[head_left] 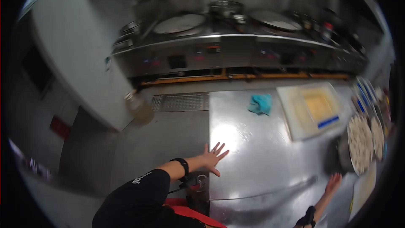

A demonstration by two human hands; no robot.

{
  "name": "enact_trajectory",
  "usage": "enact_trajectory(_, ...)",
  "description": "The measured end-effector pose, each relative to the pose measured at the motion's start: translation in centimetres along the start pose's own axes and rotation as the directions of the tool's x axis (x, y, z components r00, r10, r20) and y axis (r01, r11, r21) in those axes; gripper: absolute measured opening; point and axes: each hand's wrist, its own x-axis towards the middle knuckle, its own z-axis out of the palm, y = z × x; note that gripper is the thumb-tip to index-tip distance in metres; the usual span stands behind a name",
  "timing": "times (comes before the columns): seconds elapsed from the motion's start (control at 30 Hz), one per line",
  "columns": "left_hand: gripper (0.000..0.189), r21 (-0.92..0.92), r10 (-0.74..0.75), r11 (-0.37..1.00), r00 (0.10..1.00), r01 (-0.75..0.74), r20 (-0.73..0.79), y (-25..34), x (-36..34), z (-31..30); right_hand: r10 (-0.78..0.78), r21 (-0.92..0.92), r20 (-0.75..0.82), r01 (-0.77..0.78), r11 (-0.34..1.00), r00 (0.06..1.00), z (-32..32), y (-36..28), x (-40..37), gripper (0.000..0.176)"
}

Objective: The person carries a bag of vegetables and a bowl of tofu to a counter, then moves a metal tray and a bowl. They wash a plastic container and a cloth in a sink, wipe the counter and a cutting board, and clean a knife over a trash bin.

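Clock: twelve points from the middle of your steel table (270, 164) toward the stove (236, 50).
Left hand (215, 159): nine o'clock, at the table's left edge; fingers spread apart, nothing held; contact with the steel cannot be told.
Right hand (333, 182): four o'clock, just beside the round pot (344, 156); fingers extended, somewhat blurred, nothing seen in them.
Round pot, place: three o'clock on the tabletop, toward the right side, filled with pale pieces (359, 143).
Round pot, handling: stiff-walled and probably heavy as filled; you do best with both hands at opposite sides, low under the rim; no handle shows.
Pale pieces: likely soft and easily dented; keep your fingertips outside the rim.
Table surface: hard, smooth, shiny; perhaps slippery if wet.
Obstruction, outer side: a second pan (377, 137), also filled, crowds the pot and leaves your far hand little room.
Obstruction, four o'clock: a pale board (363, 192), farther out than your right hand.
Two o'clock: blue-edged containers (363, 95), packed close.
One o'clock: white board (300, 131) bearing a tray (328, 121) with yellowish contents.
Between eleven and twelve: turquoise cloth (260, 104), crumpled, soft, light.
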Motion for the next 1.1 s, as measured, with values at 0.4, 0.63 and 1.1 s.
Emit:
enact_trajectory(0.4,0.124,-0.044,0.085,0.996,0.992,-0.081,0.090,1.9,-1.8,-2.4,-0.195,0.018,0.037,0.194,0.981,0.980,-5.2,-9.9,7.7,0.031)
enact_trajectory(0.63,0.119,0.009,0.186,0.982,0.970,-0.189,0.158,-1.2,0.4,-3.6,-0.001,0.252,0.493,-0.141,0.958,0.870,-12.7,-7.8,2.5,0.023)
enact_trajectory(1.1,0.133,0.060,-0.051,0.997,0.975,0.039,0.218,-5.3,-2.7,-4.7,-0.106,0.500,-0.027,0.105,0.860,0.994,10.2,2.2,-1.4,0.028)
